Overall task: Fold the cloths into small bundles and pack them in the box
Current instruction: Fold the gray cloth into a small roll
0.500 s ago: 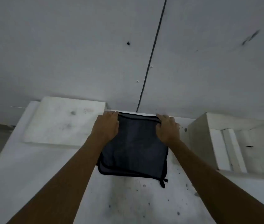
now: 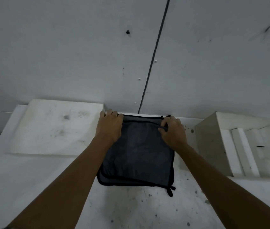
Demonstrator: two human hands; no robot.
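A dark grey cloth (image 2: 137, 154) with black piping lies folded square on the white table, its far edge at the wall. My left hand (image 2: 109, 126) rests on the cloth's far left corner, fingers curled over the edge. My right hand (image 2: 172, 131) is at the far right corner, thumb and fingers pinching the black edge of the upper layer. The white box (image 2: 207, 142) stands open to the right of the cloth, with white dividers inside.
A flat white slab (image 2: 55, 128) lies on the table (image 2: 131, 209) to the left of the cloth. A grey panelled wall (image 2: 98, 55) rises right behind the table. The table top in front is speckled with dark spots.
My right hand has shifted inward along the far edge and now pinches the upper layer's black edge. The left hand has stayed at its corner.
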